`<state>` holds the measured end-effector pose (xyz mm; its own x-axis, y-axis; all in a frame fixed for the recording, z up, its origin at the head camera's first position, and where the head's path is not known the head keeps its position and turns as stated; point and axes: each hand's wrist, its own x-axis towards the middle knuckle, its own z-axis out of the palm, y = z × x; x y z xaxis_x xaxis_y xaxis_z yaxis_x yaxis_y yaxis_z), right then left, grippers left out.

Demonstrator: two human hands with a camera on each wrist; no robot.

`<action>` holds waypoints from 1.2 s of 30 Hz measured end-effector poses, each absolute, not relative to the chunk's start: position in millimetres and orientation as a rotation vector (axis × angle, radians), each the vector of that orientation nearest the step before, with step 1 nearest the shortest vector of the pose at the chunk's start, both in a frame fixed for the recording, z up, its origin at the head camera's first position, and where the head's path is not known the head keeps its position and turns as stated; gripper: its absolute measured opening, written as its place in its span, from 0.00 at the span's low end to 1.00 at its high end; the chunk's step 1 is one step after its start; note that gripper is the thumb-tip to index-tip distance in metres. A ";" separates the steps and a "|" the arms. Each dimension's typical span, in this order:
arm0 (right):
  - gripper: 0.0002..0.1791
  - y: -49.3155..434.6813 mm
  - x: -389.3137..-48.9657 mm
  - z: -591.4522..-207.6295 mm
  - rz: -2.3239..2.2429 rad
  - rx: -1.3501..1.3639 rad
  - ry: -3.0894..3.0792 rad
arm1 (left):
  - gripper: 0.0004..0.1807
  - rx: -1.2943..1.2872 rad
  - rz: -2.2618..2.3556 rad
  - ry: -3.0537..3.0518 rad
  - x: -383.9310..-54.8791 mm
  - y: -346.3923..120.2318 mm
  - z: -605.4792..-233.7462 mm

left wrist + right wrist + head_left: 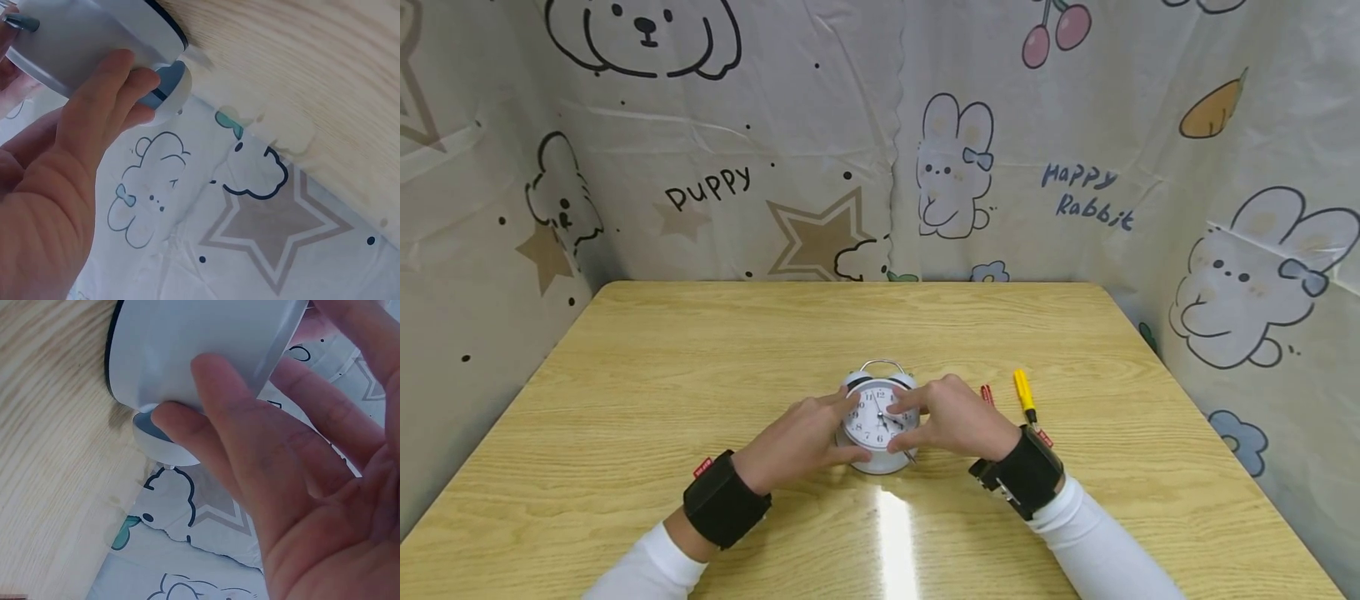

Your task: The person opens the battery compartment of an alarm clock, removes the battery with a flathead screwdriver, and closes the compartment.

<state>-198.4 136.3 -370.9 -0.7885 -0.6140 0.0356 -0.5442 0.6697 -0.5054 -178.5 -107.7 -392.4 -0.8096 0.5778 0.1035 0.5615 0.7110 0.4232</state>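
Observation:
A white twin-bell alarm clock [880,433] stands on the wooden table [737,333], its dial facing up toward me. My left hand [797,442] grips its left side, with the thumb low at the front rim. From the right, my right hand [955,417] holds the other side, its thumb near the lower rim and a finger over the dial. Several fingertips press the smooth casing [162,350] in the right wrist view. Under the casing a small metal foot [24,22] juts out in the left wrist view.
A screwdriver with a yellow and black handle [1025,392] lies right of my right hand, its lower end hidden by the wrist. Beside it is a red object [987,394], partly covered by the hand. A printed curtain [850,125] surrounds the table's back and sides.

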 end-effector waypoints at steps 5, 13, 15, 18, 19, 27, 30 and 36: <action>0.24 137.3 -197.8 -372.4 -0.761 -0.970 2.744 | 0.43 0.998 0.684 2.860 -178.0 -111.6 -394.0; 0.17 138.8 -195.7 -375.8 -0.773 -1.007 2.767 | 0.43 0.999 0.679 2.850 -175.3 -113.7 -394.3; 0.16 139.0 -195.5 -375.8 -0.778 -1.003 2.770 | 0.43 0.996 0.678 2.850 -174.7 -113.4 -393.9; 0.17 139.2 -195.3 -375.4 -0.783 -0.996 2.767 | 0.43 0.997 0.672 2.854 -174.5 -113.5 -393.4; 0.17 139.3 -195.4 -375.3 -0.784 -0.996 2.764 | 0.42 0.996 0.669 2.855 -174.6 -113.5 -393.5; 0.18 141.6 -196.3 -377.1 -0.770 -1.051 2.742 | 0.42 0.982 0.685 2.842 -175.6 -116.4 -396.9; 0.15 143.2 -197.9 -377.8 -0.775 -1.083 2.735 | 0.40 0.973 0.704 2.829 -177.0 -118.3 -397.9; 0.14 148.1 -200.1 -375.2 -0.795 -1.089 2.752 | 0.35 0.982 0.757 2.816 -181.2 -127.5 -396.6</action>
